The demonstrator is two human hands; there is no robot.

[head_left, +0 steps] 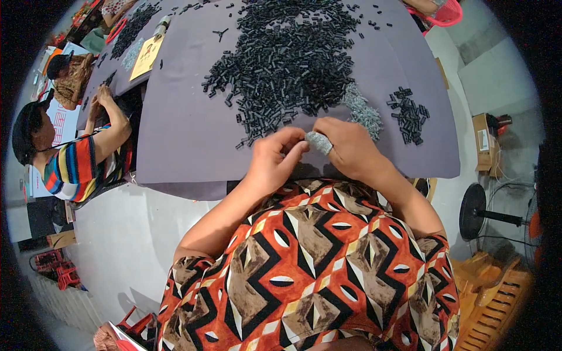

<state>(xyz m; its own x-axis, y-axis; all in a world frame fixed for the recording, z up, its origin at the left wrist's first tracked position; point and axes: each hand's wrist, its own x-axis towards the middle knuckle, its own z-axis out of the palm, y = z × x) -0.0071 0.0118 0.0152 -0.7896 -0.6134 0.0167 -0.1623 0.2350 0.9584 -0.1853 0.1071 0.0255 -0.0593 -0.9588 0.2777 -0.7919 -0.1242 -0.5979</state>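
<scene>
My left hand (275,157) is closed in a pinch near the table's front edge, thumb and forefinger together. Whatever lies between those fingertips is too small to make out. Right beside it, my right hand (351,147) is curled, its fingers bent inward. A grey, silvery wrapped piece (319,142) shows at its thumb side and reaches toward the left fingertips; I cannot tell if it is a covering on the thumb or a held thing. Beyond both hands lies a big heap of short black tube-like parts (287,70). Close to the right hand is a pile of small silvery metal pieces (364,111).
A smaller group of black parts (408,115) lies on the grey tablecloth (187,117) to the right. At left, a person in a striped shirt (82,155) works at another table. A black fan (473,212) and a wooden chair (492,310) stand at right.
</scene>
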